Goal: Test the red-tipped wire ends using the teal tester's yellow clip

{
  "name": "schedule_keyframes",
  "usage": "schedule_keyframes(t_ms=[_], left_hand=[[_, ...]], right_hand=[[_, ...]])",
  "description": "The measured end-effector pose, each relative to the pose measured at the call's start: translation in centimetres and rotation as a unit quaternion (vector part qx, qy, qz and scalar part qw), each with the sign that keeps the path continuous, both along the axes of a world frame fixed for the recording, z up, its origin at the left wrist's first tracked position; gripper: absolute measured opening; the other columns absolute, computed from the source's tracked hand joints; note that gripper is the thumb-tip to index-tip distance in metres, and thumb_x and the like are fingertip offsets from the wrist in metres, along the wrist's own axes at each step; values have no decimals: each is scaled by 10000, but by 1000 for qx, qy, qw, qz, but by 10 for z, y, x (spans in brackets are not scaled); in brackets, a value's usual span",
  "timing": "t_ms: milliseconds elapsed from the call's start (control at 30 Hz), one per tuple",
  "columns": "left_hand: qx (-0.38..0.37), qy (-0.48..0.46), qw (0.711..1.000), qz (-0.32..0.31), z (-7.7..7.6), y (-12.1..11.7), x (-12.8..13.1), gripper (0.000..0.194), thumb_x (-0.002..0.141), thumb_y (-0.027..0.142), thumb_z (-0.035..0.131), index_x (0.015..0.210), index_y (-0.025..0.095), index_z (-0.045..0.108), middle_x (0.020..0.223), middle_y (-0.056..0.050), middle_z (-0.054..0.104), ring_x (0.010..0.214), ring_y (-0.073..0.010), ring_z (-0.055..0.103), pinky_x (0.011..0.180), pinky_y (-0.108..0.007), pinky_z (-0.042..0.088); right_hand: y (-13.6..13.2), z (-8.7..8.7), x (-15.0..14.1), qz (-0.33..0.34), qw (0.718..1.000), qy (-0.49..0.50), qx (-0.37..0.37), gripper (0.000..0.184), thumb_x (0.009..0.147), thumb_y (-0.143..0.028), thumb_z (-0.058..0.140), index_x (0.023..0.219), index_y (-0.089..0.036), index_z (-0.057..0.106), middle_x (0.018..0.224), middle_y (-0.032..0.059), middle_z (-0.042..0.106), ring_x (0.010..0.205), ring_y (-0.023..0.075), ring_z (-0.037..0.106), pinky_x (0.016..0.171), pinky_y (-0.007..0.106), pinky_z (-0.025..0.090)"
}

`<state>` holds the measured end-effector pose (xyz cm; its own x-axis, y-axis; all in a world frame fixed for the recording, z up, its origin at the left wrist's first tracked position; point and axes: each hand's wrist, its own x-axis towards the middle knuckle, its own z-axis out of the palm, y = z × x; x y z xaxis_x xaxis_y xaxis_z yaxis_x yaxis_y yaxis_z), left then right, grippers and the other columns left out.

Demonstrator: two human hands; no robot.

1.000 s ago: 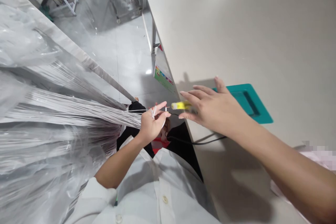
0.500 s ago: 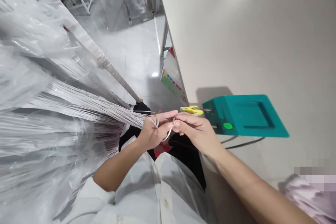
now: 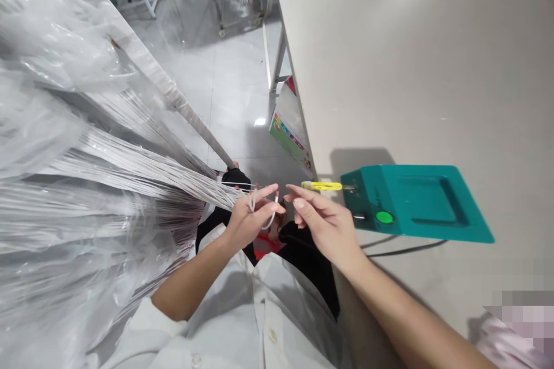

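Note:
Thin white wires (image 3: 269, 223) with reddish ends curl between the fingers of my left hand (image 3: 249, 219), in front of my body. My left thumb and fingers close on them, and one red-tipped end points up near the fingertips. A short gap to the right, my right hand (image 3: 326, 222) has its thumb and fingers apart and nothing visible between them. Just beyond the right hand is a yellow clip (image 3: 322, 186), attached to a metal post on the teal device (image 3: 389, 199) with a green button.
Long bundles of white wires (image 3: 151, 170), partly wrapped in clear plastic (image 3: 47, 17), hang along a rail (image 3: 173, 95) on my left. A pale table (image 3: 411, 69) lies at the right, with a black cable (image 3: 407, 248) by the device. A printed box (image 3: 289, 132) stands below the table edge.
My right hand has let go of the red wire end and moved slightly right, its fingers spreading. The left hand keeps hold of the wires. The view has shifted a little.

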<state>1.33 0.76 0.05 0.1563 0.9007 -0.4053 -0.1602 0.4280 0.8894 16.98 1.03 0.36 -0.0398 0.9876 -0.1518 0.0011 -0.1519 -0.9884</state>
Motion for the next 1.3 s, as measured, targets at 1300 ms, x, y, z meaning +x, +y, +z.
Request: schedule_keyframes(t_ms=[1300], left_hand=[[200,176,962,63,5,-1,11,188,827,290,558,854,184,711,865,-44,684,859,-162,608,820,-288,472]], right_hand=[[-3,2,-5,26,962,-170,212,117,836,-203,542,865,-214,655,832,46,649,749,154,610,695,302,510]])
